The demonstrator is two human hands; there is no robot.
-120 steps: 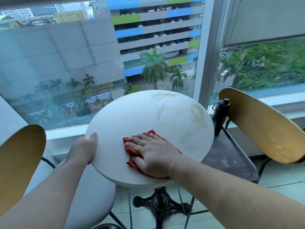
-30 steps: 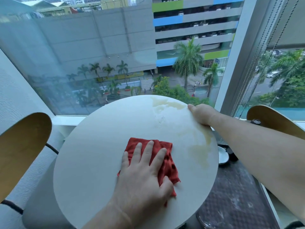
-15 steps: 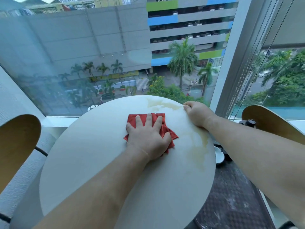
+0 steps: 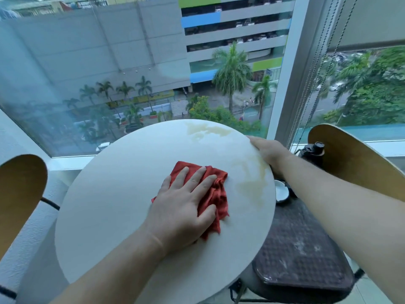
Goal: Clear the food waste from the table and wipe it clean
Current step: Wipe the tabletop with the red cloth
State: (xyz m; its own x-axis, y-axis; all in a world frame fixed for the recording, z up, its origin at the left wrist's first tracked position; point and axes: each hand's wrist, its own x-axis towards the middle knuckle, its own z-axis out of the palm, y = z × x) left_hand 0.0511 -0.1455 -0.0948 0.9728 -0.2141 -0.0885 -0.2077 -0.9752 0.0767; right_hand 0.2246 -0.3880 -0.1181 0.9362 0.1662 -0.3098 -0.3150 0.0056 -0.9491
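Four fingers point(image 4: 198, 176) of left hand point(image 4: 182, 207), spread flat, press red cloth point(image 4: 217, 194) at middle of table point(image 4: 109, 205); right hand point(image 4: 267, 150) grips the rim at right. Two yellowish stains point(image 4: 252, 187) lie beyond the cloth. Risk: bunched cloth may smear or skip them.

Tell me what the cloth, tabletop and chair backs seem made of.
Cloth: soft woven or microfibre fabric, red, matte; it crumples into folds.
Tabletop: smooth off-white, perhaps laminate or painted board; faint sheen, yellowish stains.
Chair backs: likely bent plywood, satin; tan, curved, thin.
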